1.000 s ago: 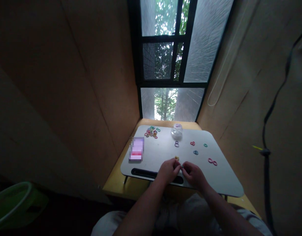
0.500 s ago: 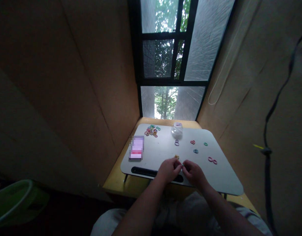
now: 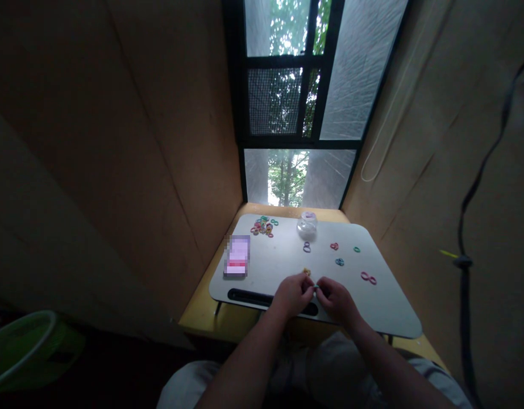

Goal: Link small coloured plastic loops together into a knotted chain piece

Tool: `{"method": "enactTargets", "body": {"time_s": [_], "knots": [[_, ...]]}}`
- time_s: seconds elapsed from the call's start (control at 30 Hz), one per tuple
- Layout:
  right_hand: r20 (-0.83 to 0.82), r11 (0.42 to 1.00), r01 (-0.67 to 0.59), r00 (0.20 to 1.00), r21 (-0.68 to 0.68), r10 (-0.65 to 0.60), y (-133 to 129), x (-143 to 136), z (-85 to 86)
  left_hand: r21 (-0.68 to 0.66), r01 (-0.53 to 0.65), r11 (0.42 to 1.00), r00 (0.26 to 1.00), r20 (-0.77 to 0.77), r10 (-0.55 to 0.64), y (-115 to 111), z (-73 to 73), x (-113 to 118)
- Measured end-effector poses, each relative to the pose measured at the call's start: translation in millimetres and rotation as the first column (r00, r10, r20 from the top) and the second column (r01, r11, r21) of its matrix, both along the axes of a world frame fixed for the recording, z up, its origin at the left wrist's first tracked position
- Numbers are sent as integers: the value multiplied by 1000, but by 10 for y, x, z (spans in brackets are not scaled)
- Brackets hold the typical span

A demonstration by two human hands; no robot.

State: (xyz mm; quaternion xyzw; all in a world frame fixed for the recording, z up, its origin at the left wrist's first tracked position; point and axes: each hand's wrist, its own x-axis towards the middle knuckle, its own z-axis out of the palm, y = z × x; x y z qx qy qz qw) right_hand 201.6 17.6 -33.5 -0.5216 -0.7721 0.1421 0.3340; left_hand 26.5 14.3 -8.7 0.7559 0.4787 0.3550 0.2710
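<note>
My left hand (image 3: 293,295) and my right hand (image 3: 335,297) meet over the front of the white lap table (image 3: 279,264). Both pinch a small greenish hair tie (image 3: 316,287) between thumb and fingertips; most of it is hidden. Just beyond my left fingers lies a yellow hair tie (image 3: 307,272). Farther out are a purple hair tie (image 3: 307,247), a red one (image 3: 334,246), a blue one (image 3: 339,262) and a green one (image 3: 357,249). A pink one (image 3: 368,278), twisted into a figure eight, rests to the right of my right hand.
A pile of coloured hair ties (image 3: 262,226) sits at the back left. In front of it lies a phone (image 3: 237,257) with a blurred screen. A clear jar (image 3: 307,226) stands at the back. A dark slot (image 3: 249,297) runs along the front edge. A green basket (image 3: 32,352) is at lower left.
Both hands stay almost in place, with slight finger movement. A little more of the greenish hair tie shows between the fingertips. The other things have not moved.
</note>
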Motion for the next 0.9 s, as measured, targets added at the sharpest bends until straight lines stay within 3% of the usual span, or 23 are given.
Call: {"method": "enactTargets", "body": {"time_s": [0.53, 0.9], "knots": [[-13, 1000, 2, 1000, -10, -2, -9, -12, 11, 26, -8, 1000, 999, -33, 9, 21, -43, 11], [0, 1000, 7, 1000, 8, -7, -31, -15, 61, -4, -1, 1000, 999, -40, 1, -4, 22, 8]]}}
